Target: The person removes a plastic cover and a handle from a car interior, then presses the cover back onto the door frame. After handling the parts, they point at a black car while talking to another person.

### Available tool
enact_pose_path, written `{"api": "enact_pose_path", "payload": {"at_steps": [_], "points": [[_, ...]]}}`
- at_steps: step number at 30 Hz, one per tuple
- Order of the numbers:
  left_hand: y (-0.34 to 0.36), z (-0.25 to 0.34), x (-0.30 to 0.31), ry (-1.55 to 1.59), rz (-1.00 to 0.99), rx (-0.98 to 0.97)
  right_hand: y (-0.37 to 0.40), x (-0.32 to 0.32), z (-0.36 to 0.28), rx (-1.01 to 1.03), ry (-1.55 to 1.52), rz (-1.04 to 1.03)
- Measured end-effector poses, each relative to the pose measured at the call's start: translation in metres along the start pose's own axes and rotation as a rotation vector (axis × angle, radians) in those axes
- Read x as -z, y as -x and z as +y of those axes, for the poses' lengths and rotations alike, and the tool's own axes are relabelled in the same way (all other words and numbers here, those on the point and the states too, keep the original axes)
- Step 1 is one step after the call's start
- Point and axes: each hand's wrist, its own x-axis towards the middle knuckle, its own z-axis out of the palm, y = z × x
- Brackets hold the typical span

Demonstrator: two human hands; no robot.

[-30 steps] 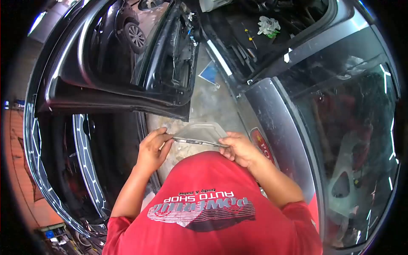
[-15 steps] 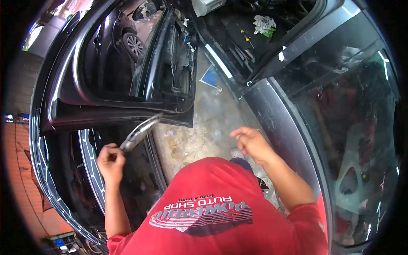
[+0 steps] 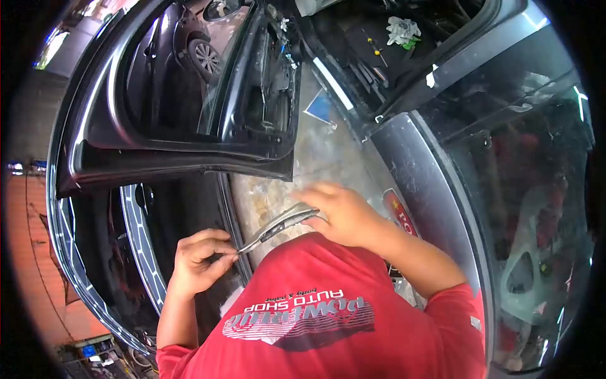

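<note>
A slim, curved, grey-and-black car door handle (image 3: 278, 225) is held slantwise in front of my red shirt. My left hand (image 3: 203, 259) pinches its thin lower end between thumb and fingers. At the upper end, my right hand (image 3: 347, 218) has its thumb and fingers closed around the piece; the fingertips are slightly blurred. Beyond both hands stands an open dark car door (image 3: 183, 151), its inner side bare of trim, with frame and openings showing.
The grey car body (image 3: 420, 164) rises close on my right. A yellow-handled screwdriver (image 3: 375, 48) and a crumpled white wad (image 3: 403, 31) lie inside the car. A blue sheet (image 3: 320, 108) lies on the concrete floor. Another dark car (image 3: 101, 252) is at my left.
The door handle has come down and right, to the front of my body. My right hand has moved left and taken hold of its other end.
</note>
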Motion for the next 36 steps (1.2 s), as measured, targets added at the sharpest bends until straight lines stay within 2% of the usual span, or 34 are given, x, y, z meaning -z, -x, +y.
{"api": "enact_pose_path", "payload": {"at_steps": [1,4,5,7,8,9,11,15,18,19,20,21,22,23,24,25,27,29,30,32,35,36], "points": [[0.003,-0.003,0.002,0.001,0.000,0.004,-0.003,0.002,0.003,-0.027,-0.167,-0.226],[0.017,-0.014,0.009,0.326,-0.031,0.221,0.000,0.010,-0.005,0.034,-0.106,-0.176],[0.017,-0.014,0.008,0.326,-0.031,0.221,0.001,0.012,-0.006,0.067,-0.098,-0.175],[0.012,-0.009,0.005,0.552,-0.079,0.113,0.002,0.016,-0.012,0.101,-0.077,-0.143],[0.009,-0.011,0.010,0.130,-0.097,0.008,0.002,0.018,-0.015,0.137,-0.057,-0.112],[0.011,-0.003,-0.002,0.046,0.016,0.161,0.003,0.019,-0.019,0.141,-0.054,-0.115],[0.010,-0.010,-0.006,-0.103,0.068,0.079,0.007,0.019,-0.027,0.158,0.015,-0.170],[0.020,-0.012,0.014,-0.060,0.020,0.089,0.016,0.032,-0.034,0.156,0.023,-0.206],[0.032,-0.021,0.042,0.044,-0.022,0.227,0.023,0.051,-0.042,0.119,0.199,-0.165],[0.039,-0.034,0.059,-0.206,0.055,0.191,0.028,0.059,-0.038,0.081,0.314,-0.119],[0.063,-0.072,0.078,-0.370,0.276,0.289,0.037,0.077,-0.019,0.004,0.365,-0.042],[0.096,-0.118,0.115,-0.209,0.403,0.568,0.043,0.093,0.000,-0.070,0.415,0.031],[0.127,-0.148,0.151,-0.224,0.436,0.738,0.042,0.100,0.002,-0.053,0.412,0.021],[0.165,-0.183,0.173,-0.250,0.459,0.793,0.043,0.105,-0.001,-0.233,0.177,-0.017],[0.176,-0.182,0.179,-0.438,0.443,0.922,0.043,0.106,-0.004,-0.413,-0.058,-0.053],[0.175,-0.180,0.173,-0.433,0.451,0.924,0.039,0.099,-0.007,-0.407,-0.052,-0.056],[0.163,-0.172,0.137,-0.166,0.577,1.043,0.027,0.077,-0.011,-0.385,-0.197,-0.005],[0.157,-0.183,0.097,-0.278,0.467,0.910,0.019,0.061,-0.004,-0.387,-0.135,-0.006],[0.153,-0.182,0.078,-0.471,0.433,0.758,0.020,0.049,0.005,-0.463,-0.231,0.051],[0.150,-0.194,0.042,-0.187,0.457,0.814,0.019,0.036,0.017,-0.585,-0.377,0.106],[0.146,-0.185,0.008,-0.002,0.391,0.894,0.016,0.018,0.042,-0.621,-0.526,0.129],[0.145,-0.180,0.000,0.009,0.358,0.930,0.016,0.011,0.051,-0.559,-0.484,0.165]]}}
